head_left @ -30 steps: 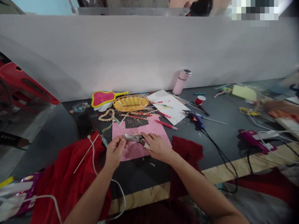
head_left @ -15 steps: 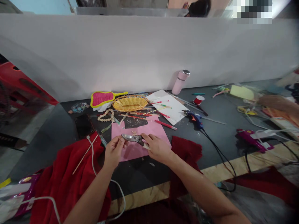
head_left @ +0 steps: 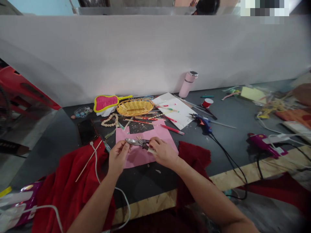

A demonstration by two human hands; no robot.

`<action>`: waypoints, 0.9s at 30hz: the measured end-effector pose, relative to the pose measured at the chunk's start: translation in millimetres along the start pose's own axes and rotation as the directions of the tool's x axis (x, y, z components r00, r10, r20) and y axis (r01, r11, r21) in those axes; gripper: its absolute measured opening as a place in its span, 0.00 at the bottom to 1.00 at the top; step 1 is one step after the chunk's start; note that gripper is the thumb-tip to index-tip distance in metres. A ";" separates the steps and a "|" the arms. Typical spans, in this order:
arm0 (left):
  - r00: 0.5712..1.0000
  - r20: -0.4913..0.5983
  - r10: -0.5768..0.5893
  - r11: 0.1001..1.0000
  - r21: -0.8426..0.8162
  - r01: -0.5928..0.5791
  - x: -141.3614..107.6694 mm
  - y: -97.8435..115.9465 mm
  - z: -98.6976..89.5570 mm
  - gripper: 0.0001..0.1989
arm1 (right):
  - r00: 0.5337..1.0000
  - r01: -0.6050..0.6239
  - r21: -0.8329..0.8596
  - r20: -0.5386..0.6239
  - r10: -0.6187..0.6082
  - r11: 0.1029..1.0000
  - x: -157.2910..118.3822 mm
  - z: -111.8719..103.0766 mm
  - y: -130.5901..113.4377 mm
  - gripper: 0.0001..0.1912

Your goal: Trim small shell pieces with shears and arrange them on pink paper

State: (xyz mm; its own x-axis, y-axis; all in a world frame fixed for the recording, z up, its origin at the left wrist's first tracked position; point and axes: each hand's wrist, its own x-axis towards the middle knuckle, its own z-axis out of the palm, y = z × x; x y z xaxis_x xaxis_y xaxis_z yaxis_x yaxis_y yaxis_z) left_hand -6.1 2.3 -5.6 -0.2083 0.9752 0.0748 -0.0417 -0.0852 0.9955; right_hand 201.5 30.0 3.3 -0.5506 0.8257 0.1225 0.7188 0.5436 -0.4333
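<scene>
head: worn at head height | faces forward, down over tabletop [head_left: 155,183] | hands [head_left: 164,152] within arm's reach

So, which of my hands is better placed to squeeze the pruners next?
Probably the right hand: it grips the pruners at the handle end, while the left hand is at the blade end, above the pink paper.

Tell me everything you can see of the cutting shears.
The shears have a curved, silvery metal head and a darker pivot. The right hand grasps the handles, hiding most of them; a pale patch shows beneath its fingers. They lie roughly crosswise above the pink sheet, head toward the left hand, whose fingertips are at the tip. Whether the blades are parted is unclear.
</scene>
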 end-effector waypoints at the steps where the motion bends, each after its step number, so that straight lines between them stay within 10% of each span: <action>1: 1.000 -0.002 -0.004 1.000 0.014 0.004 -0.1 0.3 0.3 0.10 | 1.000 0.023 -0.025 0.006 -0.023 0.999 -0.1 -0.7 0.5 0.07; 27: 0.992 0.123 -0.010 0.988 0.156 -0.009 -2.7 6.2 -0.8 0.10 | 0.995 0.092 -0.248 0.067 -0.078 0.964 -2.0 -2.1 -4.8 0.18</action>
State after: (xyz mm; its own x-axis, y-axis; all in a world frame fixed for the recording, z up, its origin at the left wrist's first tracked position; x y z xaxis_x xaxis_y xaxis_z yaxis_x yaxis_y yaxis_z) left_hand -6.5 -1.0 0.4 -0.0859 0.9938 0.0713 0.1130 -0.0614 0.9917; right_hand 200.0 26.0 7.0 -0.6318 0.7691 0.0960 0.7478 0.6375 -0.1855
